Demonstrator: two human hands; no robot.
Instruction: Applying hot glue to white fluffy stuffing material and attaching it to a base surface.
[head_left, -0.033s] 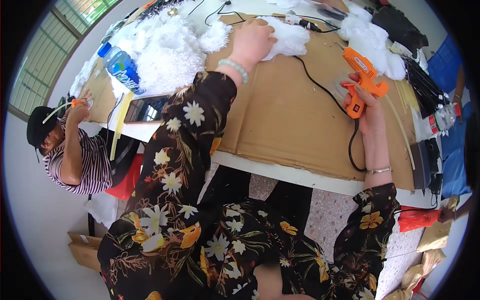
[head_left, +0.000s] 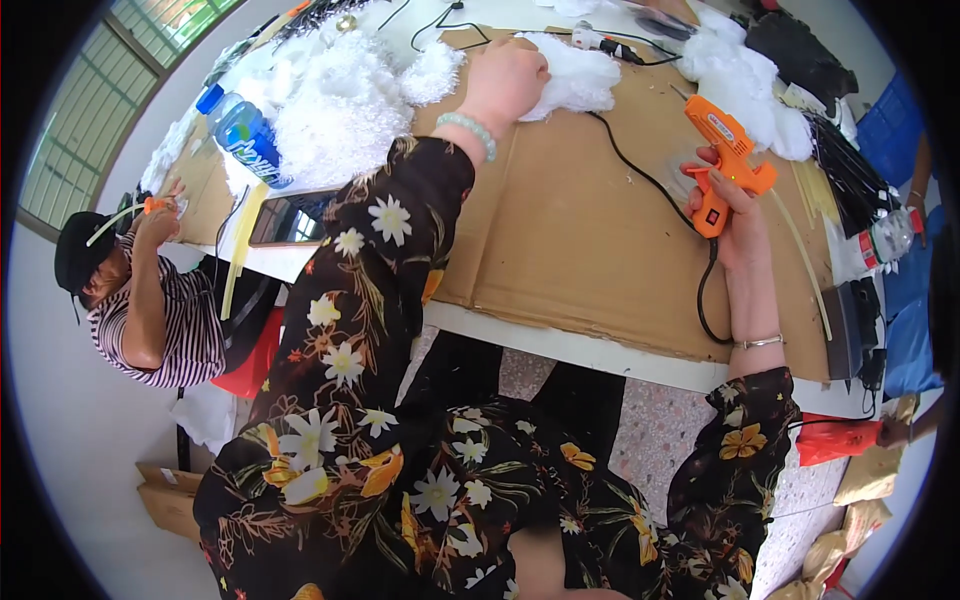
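Note:
My right hand [head_left: 738, 212] grips an orange hot glue gun [head_left: 735, 150] by its handle, nozzle pointing up and away to the left. A black cord runs from the handle's base, and a long pale glue stick [head_left: 800, 260] trails from the gun's rear. My left hand [head_left: 507, 80] is at the far side of the cardboard [head_left: 590, 240], its fingers curled together beside a white fluffy bundle [head_left: 572, 75]. The fingertips are turned away, so whatever they hold is hidden. To its left lies a heap of white tinsel-like fluff [head_left: 340, 110].
A blue-labelled bottle [head_left: 243, 135] and a phone [head_left: 290, 218] lie at left, near pale glue sticks [head_left: 238, 250]. Black cords cross the cardboard. At right are more white fluff [head_left: 740, 80], black strips [head_left: 850, 165] and a clear bottle [head_left: 888, 238]. Another person [head_left: 150, 290] works at far left.
My left hand's fingers have curled in more and shifted very slightly. My right hand and the glue gun have stayed in place.

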